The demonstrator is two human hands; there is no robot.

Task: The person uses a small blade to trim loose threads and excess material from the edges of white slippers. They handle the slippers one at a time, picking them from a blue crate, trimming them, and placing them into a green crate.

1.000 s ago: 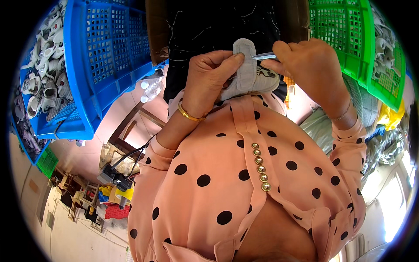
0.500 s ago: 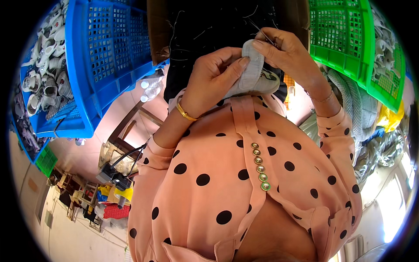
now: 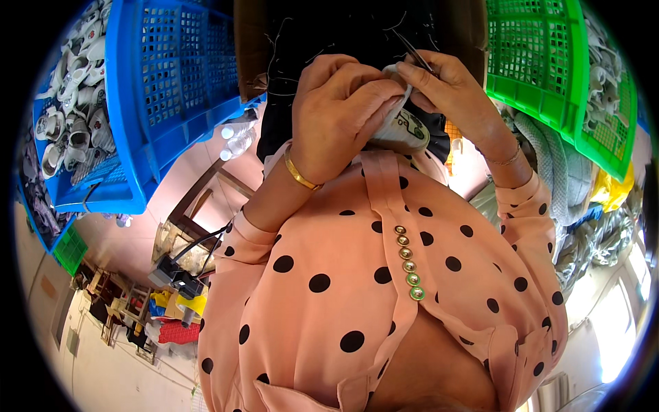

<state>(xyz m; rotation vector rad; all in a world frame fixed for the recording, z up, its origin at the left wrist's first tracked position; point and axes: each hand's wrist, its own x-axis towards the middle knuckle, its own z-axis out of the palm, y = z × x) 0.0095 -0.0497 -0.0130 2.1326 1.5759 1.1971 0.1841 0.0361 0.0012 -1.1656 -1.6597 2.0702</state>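
Note:
A light grey-white shoe upper [image 3: 405,134] with a dark printed patch is held up between my two hands, just above my lap. My left hand [image 3: 333,113] is closed on its near side, the back of the hand hiding much of the piece. With thumb and fingers, my right hand [image 3: 456,93] pinches the raised top edge. A thin, pointed metal tool [image 3: 414,51], which looks like thread scissors, sticks out from between the right fingers, its tip pointing up and away. The tool's handles are hidden in the hand.
A blue plastic crate [image 3: 182,82] on the left holds many similar shoe uppers [image 3: 75,89]. On the right stands a green crate [image 3: 542,55] with more. Cut threads lie on dark cloth [image 3: 343,31] ahead. Clear plastic bottles [image 3: 237,141] stand beside the blue crate.
My left hand has turned over and moved up, its back now covering the upper. The grey strip of the upper, seen flat before, is now mostly hidden. The right hand keeps the tool.

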